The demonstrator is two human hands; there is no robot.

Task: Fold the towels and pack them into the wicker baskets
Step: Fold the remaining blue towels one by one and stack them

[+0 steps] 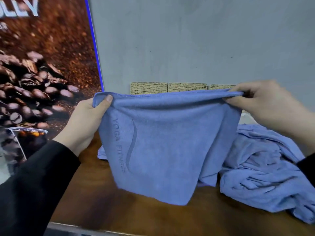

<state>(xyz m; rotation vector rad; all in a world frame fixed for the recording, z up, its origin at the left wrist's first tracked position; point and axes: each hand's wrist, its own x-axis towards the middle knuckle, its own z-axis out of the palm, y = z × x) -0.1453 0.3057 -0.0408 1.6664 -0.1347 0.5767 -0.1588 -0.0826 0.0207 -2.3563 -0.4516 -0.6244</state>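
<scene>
A blue towel with embossed lettering hangs doubled in the air above the wooden table. My left hand pinches its upper left corner. At the upper right corner, my right hand pinches the top edge. The towel's lower edge hangs just above the table. Behind its top edge, three wicker baskets stand in a row against the grey wall, mostly hidden by the towel. A crumpled pile of blue towels lies on the table at the right.
A large coffee-bean poster stands along the left side. Another bit of blue cloth peeks out behind the held towel on the left. The table's front edge runs along the bottom.
</scene>
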